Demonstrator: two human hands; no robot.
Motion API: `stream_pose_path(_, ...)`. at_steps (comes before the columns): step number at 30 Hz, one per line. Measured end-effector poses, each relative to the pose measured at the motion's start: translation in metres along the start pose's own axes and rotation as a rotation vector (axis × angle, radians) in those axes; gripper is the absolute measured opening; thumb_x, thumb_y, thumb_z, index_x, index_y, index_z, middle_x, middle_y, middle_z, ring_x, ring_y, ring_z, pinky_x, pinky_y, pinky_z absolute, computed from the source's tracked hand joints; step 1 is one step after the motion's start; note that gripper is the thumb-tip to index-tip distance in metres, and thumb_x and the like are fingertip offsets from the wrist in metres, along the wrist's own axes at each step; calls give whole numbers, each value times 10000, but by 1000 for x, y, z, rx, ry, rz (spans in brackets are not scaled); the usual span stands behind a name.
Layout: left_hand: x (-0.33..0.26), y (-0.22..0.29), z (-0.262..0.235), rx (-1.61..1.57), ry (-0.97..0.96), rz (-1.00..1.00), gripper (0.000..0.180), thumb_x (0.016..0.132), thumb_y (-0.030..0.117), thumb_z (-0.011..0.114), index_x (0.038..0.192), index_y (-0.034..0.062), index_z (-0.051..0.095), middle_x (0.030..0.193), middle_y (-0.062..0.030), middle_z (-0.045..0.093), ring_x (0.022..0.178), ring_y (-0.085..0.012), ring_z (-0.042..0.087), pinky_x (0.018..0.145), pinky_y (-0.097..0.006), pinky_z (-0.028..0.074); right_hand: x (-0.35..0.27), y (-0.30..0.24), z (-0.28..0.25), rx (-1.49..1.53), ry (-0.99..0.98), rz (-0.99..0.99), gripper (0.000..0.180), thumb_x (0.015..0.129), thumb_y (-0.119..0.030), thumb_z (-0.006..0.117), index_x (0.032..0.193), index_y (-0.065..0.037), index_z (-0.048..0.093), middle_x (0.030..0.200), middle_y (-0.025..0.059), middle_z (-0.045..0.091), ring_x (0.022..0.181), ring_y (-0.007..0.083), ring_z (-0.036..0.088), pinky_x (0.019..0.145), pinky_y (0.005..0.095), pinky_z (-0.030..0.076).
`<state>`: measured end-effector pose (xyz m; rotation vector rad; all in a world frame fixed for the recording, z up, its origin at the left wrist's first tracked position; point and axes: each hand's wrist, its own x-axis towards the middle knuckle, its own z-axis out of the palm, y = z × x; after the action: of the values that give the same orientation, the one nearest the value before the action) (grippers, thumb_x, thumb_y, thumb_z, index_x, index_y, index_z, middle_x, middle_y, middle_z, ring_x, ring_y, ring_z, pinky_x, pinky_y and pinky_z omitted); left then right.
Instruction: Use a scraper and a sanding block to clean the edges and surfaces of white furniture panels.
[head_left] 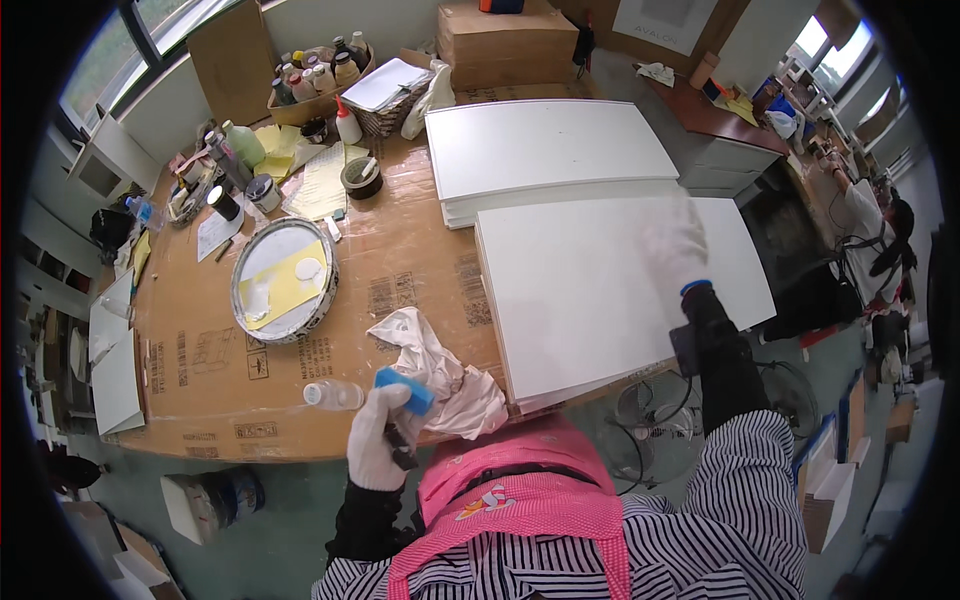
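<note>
My left hand point(378, 440), in a white glove, grips a tool with a blue head point(405, 391) at the near edge of the cardboard-covered table point(400, 260). A crumpled pinkish rag point(440, 370) lies just right of it, and a small clear bottle point(333, 395) lies on its side to the left. My right hand point(672, 245), also in a white glove, rests flat on a large white panel point(590, 295). It looks blurred. The panel overhangs the table's near right edge. A second stack of white panels point(545, 155) lies behind it.
A round metal tin lid point(285, 280) holds yellow paper and white pads at the left. Bottles, jars and a tape roll point(361, 177) crowd the far left. Cardboard boxes point(505, 45) stand at the back. Another person point(875, 235) sits at the right. A fan point(640, 410) stands on the floor.
</note>
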<state>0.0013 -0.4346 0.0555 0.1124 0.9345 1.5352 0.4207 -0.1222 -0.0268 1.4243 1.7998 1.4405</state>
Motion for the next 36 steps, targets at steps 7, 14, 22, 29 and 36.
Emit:
stream_pose_path(7, -48, 6, -25, 353, -69, 252, 431, 1069, 345, 470, 969, -12, 689, 874, -145, 719, 626, -129, 572, 616, -265, 464, 68, -35, -54, 1047, -467, 152, 840, 980, -626, 373, 1583, -52, 264, 1665, 193, 184, 1546, 375, 111, 1241, 536, 45)
stream_pose_path(14, -14, -9, 38, 586, -137, 470, 360, 1088, 309, 420, 1077, 1, 606, 1291, -253, 601, 1143, -327, 605, 1022, -470, 468, 35, -142, -305, 2289, -108, -890, 601, 985, -445, 562, 1402, -12, 535, 1346, 210, 622, 1300, 288, 570, 1110, 408, 415)
stream_pose_path(22, 51, -3, 73, 780, 74, 705, 559, 1115, 362, 327, 1337, -77, 590, 1354, -151, 586, 1168, -193, 565, 1031, -319, 411, 5, -10, -294, 2790, -733, -265, 277, 1025, -243, 558, 1038, 10, 671, 862, 92, 698, 709, 145, 667, 665, 295, 558)
stream_pose_path(29, 72, -44, 114, 858, 39, 724, 532, 1105, 342, 363, 1348, -75, 586, 1337, -129, 574, 1196, -213, 553, 1049, -326, 397, -19, 16, -270, 2707, -493, -497, 231, 1005, -204, 546, 1049, 2, 641, 769, 116, 619, 691, 188, 651, 639, 363, 514)
stream_pose_path(36, 103, -83, 122, 1188, 195, 616, 686, 974, 292, 601, 1521, -52, 368, 1495, -294, 359, 1354, -362, 404, 1131, -433, 333, 36, 18, -49, 1409, 114, 210, 272, 941, -253, 575, 1148, -89, 640, 923, 166, 650, 830, 380, 645, 733, 490, 532)
